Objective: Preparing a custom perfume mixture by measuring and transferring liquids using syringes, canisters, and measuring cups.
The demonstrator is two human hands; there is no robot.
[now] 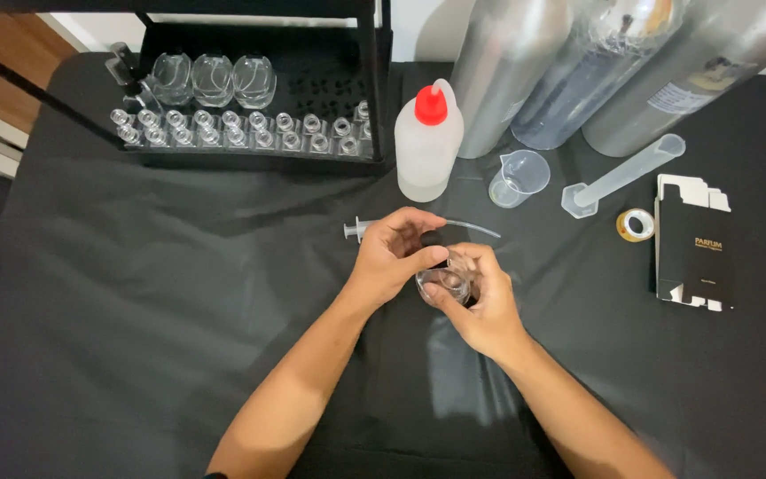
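My right hand [486, 306] cradles a small clear glass bottle [448, 282] just above the black cloth, near the middle of the table. My left hand [394, 253] reaches in from the left, its fingertips pinched on a dark cap at the bottle's top. A plastic syringe [361, 231] with a long thin tube lies flat on the cloth right behind both hands.
A black rack [250, 146] at the back left holds clear bottles and several small sprayer parts. Behind the hands stand a squeeze bottle with a red cap [427, 142], a small beaker [519, 177], a tipped measuring cylinder [622, 175], three metal cylinders [605, 62], a tape roll [634, 224] and black boxes [693, 257].
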